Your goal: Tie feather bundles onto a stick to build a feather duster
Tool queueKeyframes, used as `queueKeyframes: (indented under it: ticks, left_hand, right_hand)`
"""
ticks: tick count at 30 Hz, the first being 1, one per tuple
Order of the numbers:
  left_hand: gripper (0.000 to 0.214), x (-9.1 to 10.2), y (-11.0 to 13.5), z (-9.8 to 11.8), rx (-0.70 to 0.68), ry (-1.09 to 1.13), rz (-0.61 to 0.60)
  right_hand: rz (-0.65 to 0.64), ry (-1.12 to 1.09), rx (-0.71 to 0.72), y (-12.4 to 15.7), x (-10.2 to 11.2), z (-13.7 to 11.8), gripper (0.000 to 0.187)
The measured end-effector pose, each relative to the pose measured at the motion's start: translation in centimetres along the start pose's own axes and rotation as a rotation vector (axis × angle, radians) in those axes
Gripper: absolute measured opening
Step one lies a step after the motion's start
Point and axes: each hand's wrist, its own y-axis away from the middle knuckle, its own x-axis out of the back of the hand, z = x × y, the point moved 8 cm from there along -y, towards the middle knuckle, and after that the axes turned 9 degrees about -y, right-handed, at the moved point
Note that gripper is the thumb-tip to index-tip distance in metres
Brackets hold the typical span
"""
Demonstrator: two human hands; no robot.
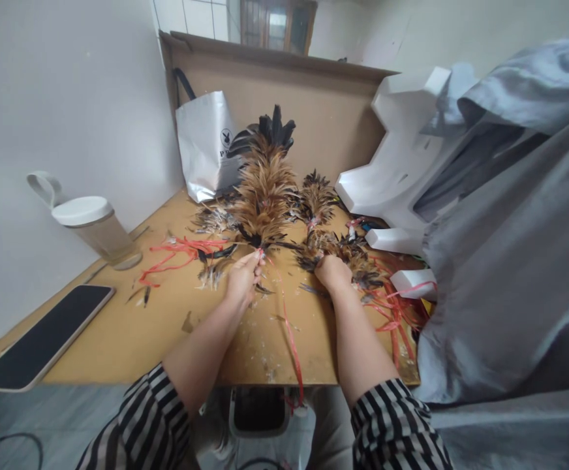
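Observation:
My left hand pinches the lower end of a tall feather bundle, brown along its length with black plumes at the top. The bundle stands upright from my fingers. A thin red plastic ribbon runs from that pinch down over the table's front edge. My right hand reaches into a pile of loose brown and black feathers; its fingertips are hidden among them, so what they grip does not show. Behind the pile is a smaller feather bundle.
Red ribbon strips lie left, more red strips right. A phone and a lidded cup are at the left. A silver bag stands behind. White foam and grey cloth border the table on the right.

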Motion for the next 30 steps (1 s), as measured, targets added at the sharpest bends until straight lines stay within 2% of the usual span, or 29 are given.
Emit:
queueKeyframes:
  ticks: [7,11,13,15,19,21,24,30]
  left_hand:
    - [0.032,0.1,-0.1,-0.1,0.017,0.031,-0.009]
    - [0.032,0.1,-0.1,-0.1,0.024,0.033,-0.013]
    - [0.033,0.0,0.0,0.0,0.026,0.033,-0.008]
    - [0.033,0.0,0.0,0.1,0.026,0.038,-0.009]
    - [0.031,0.0,0.0,0.1,0.021,0.044,-0.008]
    - [0.031,0.0,0.0,0.0,0.018,0.044,-0.004]
    - [0.031,0.2,0.0,0.0,0.009,0.04,0.01]
    - [0.03,0.1,0.1,0.1,-0.032,0.022,0.017]
  right_hand:
    - [-0.044,0.016,0.037,0.2,0.2,0.0,0.026]
    - [-0.013,-0.044,0.055,-0.3,0.1,0.4,0.024]
    - [0.002,-0.185,0.102,-0.6,0.1,0.2,0.022]
    - [-0.033,-0.453,0.153,-0.7,-0.1,-0.3,0.019]
    - [-0.293,-1.118,0.148,0.2,-0.8,-1.7,0.015]
    - [-0.433,-1.335,0.147,1.0,-0.8,-2.7,0.019]
    - [-0.555,-1.507,0.176,2.2,-0.3,-4.2,0.025]
    - [-0.625,-1.616,0.181,3.9,-1.0,-6.6,0.029]
